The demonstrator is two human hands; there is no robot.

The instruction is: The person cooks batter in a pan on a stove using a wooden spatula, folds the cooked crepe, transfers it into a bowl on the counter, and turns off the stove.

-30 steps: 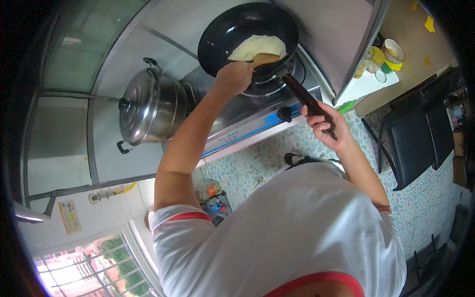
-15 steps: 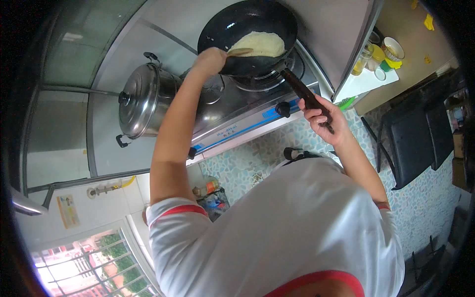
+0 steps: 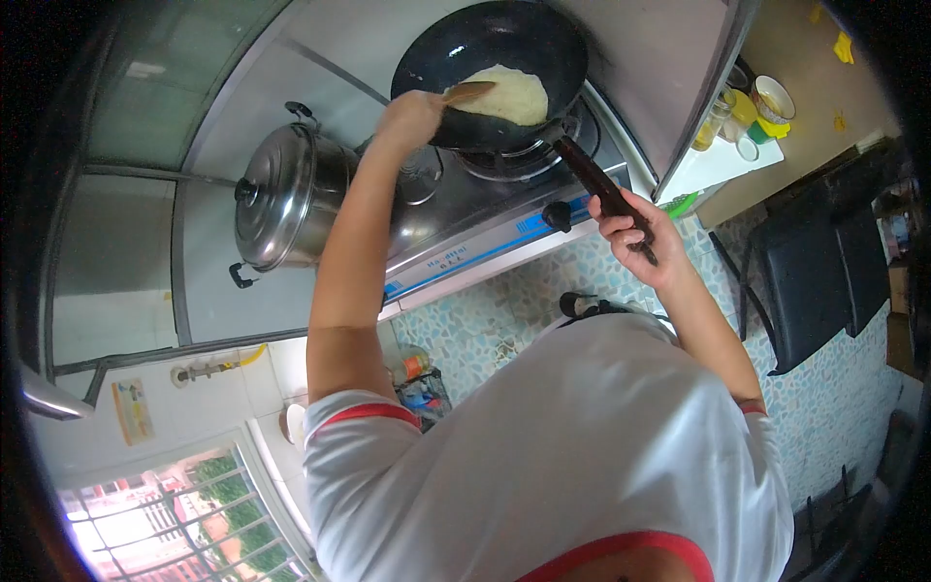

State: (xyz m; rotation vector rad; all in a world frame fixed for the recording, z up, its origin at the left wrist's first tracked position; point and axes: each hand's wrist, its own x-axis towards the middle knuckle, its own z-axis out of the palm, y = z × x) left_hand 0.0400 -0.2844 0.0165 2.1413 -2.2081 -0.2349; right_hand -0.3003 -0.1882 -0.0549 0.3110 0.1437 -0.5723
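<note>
My left hand (image 3: 409, 120) is closed around a wooden spatula (image 3: 471, 92), whose blade reaches over the left edge of a pale pancake (image 3: 511, 97). The spatula's handle is mostly hidden in my fist. The pancake lies in the lower part of a black wok (image 3: 436, 60), which rests tilted over the gas burner. My right hand (image 3: 637, 235) wraps its fingers around the wok's long dark handle (image 3: 593, 178).
A lidded steel pot (image 3: 281, 199) stands left of the wok on the gas stove (image 3: 465, 238). Jars (image 3: 740, 109) and a bowl (image 3: 771, 97) sit on a white surface at right, behind a panel. A black chair (image 3: 810, 257) stands on the tiled floor.
The spatula blade has risen slightly and now lies higher over the pancake. The pancake has shifted a little left and looks rounder. My right hand still grips the handle.
</note>
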